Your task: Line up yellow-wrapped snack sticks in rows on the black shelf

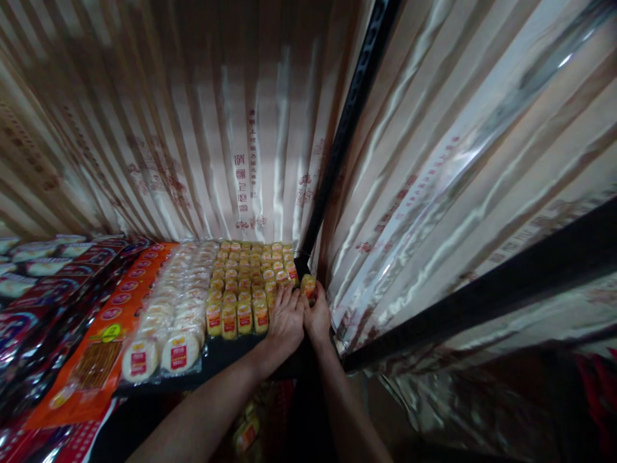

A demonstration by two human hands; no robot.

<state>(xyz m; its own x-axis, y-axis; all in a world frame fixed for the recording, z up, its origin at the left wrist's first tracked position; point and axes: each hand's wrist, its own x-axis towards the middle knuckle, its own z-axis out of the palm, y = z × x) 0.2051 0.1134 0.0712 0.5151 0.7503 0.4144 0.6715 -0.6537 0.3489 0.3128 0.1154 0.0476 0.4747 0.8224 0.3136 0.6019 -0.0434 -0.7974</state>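
My right hand point(317, 316) holds a small yellow wrapped snack pack point(308, 285) upright at the right end of the shelf, beside the dark post. Against it, my left hand point(286, 321) lies with its fingers stretched out over the right edge of the rows of yellow snack packs point(245, 315). These packs have red labels and stand close together in several lines. Left of them are rows of round white wrapped cakes point(180, 352), also red-labelled.
An orange snack bag point(96, 354) and dark glossy packages point(29, 334) cover the left of the shelf. Printed pleated sheeting point(270, 141) hangs behind and to the right. A black post point(332, 167) and a dark slanting bar point(482, 289) frame the corner. More yellow packs point(247, 434) show below.
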